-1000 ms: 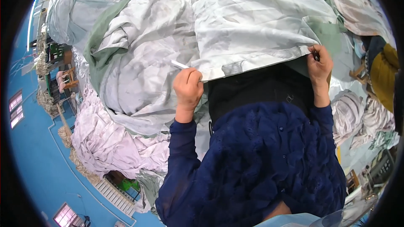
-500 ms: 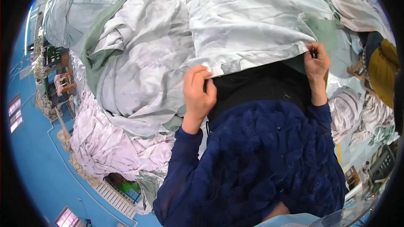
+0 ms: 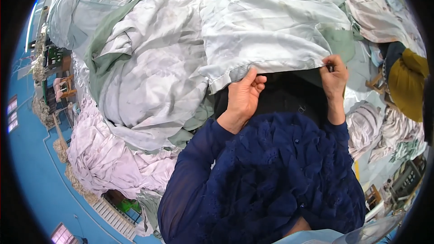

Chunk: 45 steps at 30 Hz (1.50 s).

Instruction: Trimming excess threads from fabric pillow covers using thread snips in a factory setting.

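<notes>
A large white cloth [image 3: 271,27] with a faint grey pattern lies in front of me, its hemmed edge towards my body. My left hand [image 3: 244,97] is closed on that hem, thumb on top and fingers curled beneath, a little right of the left corner. Farther right along the same edge, my right hand [image 3: 334,79] pinches the hem between thumb and fingers. Between the two hands the edge hangs fairly straight over my dark lap. Beside the right hand, a plain green piece of fabric [image 3: 337,40] shows.
Crumpled white fabric with green parts [image 3: 153,63] heaps up on the left. Nearer lies a pinkish-white pile [image 3: 108,153]. On the right are a mustard-yellow cloth [image 3: 407,86] over a chair and more pale bundles [image 3: 366,126]. A blue wall [image 3: 34,167] stands at far left.
My left hand has shifted right along the hem, leaving the cloth's left corner hanging free. My right hand has moved slightly down and left, still pinching the edge.
</notes>
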{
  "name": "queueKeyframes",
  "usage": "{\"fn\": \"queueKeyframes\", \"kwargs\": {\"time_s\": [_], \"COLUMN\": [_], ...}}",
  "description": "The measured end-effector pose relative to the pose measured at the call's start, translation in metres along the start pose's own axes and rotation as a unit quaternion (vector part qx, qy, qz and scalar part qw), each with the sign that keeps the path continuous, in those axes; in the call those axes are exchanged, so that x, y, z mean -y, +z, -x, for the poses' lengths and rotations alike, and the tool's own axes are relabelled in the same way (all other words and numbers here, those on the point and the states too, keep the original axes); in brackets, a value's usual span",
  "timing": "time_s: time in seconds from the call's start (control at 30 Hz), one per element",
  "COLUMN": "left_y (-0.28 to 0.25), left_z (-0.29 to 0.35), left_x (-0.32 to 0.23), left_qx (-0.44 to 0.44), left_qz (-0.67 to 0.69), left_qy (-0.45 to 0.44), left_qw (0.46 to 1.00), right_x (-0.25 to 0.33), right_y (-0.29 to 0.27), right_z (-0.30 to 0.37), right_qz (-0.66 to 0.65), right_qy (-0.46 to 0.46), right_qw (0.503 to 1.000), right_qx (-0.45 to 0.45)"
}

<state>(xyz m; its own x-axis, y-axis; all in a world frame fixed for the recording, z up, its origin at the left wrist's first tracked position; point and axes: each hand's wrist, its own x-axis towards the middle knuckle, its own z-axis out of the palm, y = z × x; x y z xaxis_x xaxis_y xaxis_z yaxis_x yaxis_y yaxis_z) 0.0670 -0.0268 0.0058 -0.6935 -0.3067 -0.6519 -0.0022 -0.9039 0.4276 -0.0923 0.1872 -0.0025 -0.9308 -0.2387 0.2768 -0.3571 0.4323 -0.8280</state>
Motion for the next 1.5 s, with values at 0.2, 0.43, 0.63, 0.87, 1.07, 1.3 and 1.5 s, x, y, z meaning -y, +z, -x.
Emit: {"fn": "queueKeyframes", "kwargs": {"time_s": [0.2,0.43,0.63,0.87,1.07,1.3,1.5], "left_y": [0.003,0.008,0.004,-0.002,-0.001,-0.009,-0.007], "left_z": [0.013,0.018,0.020,0.013,0.010,0.009,0.010], "left_x": [-0.002,-0.001,-0.003,-0.006,-0.004,-0.004,-0.003], "left_qx": [-0.002,0.071,0.086,0.088,0.056,0.043,0.021], "left_qz": [-0.115,-0.217,-0.244,-0.276,-0.230,-0.175,-0.142], "left_qy": [0.120,0.159,0.137,0.120,0.079,0.128,0.144], "left_qw": [0.986,0.961,0.956,0.950,0.968,0.975,0.979], "right_x": [0.059,0.096,0.083,0.078,0.083,0.064,0.023], "right_y": [-0.015,0.053,0.069,0.064,0.059,0.057,0.022], "right_z": [0.004,0.006,0.011,0.007,-0.002,-0.001,-0.006], "right_qz": [-0.024,-0.078,-0.083,-0.083,-0.377,-0.094,0.015], "right_qy": [0.130,-0.159,-0.223,-0.114,0.269,-0.064,-0.121], "right_qw": [0.962,0.950,0.935,0.966,0.832,0.952,0.967], "right_qx": [0.237,0.258,0.264,0.216,0.305,0.285,0.223]}}
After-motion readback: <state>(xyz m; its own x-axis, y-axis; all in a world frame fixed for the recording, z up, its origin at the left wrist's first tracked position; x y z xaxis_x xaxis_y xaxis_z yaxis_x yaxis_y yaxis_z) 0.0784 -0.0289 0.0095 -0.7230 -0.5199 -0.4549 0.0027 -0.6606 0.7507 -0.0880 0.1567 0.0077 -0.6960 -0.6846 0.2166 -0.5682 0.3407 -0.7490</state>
